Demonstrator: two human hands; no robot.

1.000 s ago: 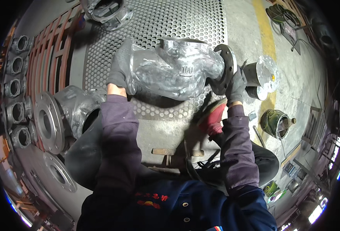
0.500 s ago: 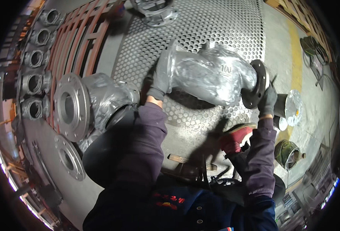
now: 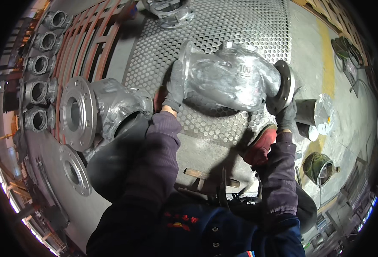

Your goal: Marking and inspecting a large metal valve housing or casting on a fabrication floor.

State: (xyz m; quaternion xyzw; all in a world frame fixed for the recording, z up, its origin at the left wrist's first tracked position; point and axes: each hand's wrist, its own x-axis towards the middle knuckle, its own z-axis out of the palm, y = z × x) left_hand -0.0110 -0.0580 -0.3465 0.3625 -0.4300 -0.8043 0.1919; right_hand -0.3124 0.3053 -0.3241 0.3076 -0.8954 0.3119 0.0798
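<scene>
A large grey cast valve body (image 3: 231, 77) with flanged ends lies on a perforated metal plate (image 3: 240, 21). My left hand (image 3: 174, 88), in a grey glove, grips its left flange. At the other end, the dark round right flange (image 3: 283, 88) is gripped by my gloved right hand (image 3: 286, 115). Both purple sleeves reach up from the lower edge. A red shoe (image 3: 259, 145) rests on the plate just below the valve.
A second flanged valve body (image 3: 99, 109) lies at the left beside my left arm. A row of small valves (image 3: 41, 64) lines the far left by red bars. Another casting (image 3: 169, 10) sits at the top. Cans (image 3: 311, 113) and a green bucket (image 3: 319, 167) stand at the right.
The view has swung so the held valve now sits more to the right and the left valve shows fully. Both hands keep their grip on the flanges.
</scene>
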